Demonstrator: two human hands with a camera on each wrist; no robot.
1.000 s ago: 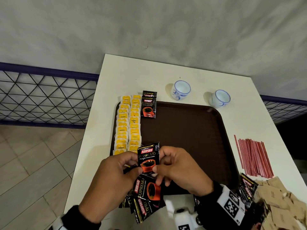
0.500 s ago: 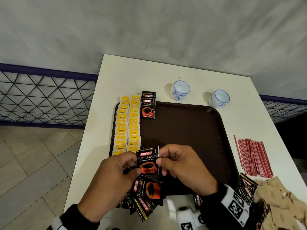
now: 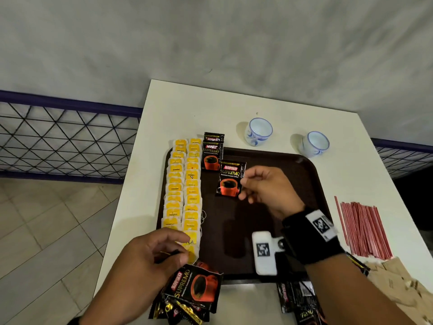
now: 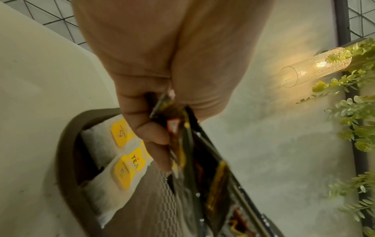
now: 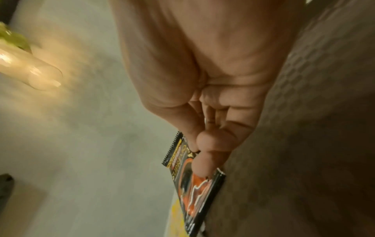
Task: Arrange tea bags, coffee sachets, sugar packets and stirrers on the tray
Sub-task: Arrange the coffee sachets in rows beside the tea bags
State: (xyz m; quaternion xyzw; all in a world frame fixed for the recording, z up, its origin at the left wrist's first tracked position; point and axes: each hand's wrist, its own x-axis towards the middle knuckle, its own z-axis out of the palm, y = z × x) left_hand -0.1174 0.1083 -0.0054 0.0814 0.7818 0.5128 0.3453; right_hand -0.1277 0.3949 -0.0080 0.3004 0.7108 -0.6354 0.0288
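Over tray (image 3: 293, 174): black sachet (image 3: 230, 178), orange cup pic, upright.

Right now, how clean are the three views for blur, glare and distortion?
Head view: sharp and evenly lit, the sachet print readable, table edges splayed by the wide lens. Left wrist view: lamp glare upper right, the sachets smeared, tea bags fairly clear. Right wrist view: dim and soft, the sachet blurred, the tray a brown haze.

Bare hands; right wrist wears black strap (image 3: 311, 240) with white square-code tag (image 3: 322, 225) plus white clip-on block (image 3: 264, 252) showing black marker; dark sleeve edge (image 3: 73, 321) at left wrist
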